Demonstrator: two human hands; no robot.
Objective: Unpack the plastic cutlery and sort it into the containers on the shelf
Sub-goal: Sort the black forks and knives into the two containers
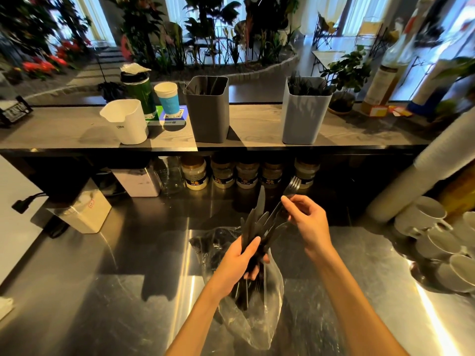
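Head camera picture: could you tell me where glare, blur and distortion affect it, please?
Head view: glare streaks the steel counter at right; the bottles at upper right are motion-blurred; the wide lens bows the shelf; the black cutlery bundle reads sharp.

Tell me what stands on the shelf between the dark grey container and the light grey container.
Nothing does: in the head view the shelf is bare between the dark grey container and the light grey container, only shadows crossing it.

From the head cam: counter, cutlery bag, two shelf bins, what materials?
Counter: looks like brushed stainless steel, streaky glare.
Bag: thin clear plastic film, crinkled, see-through.
Dark grey bin and pale grey bin: probably moulded plastic, matte, rounded corners.
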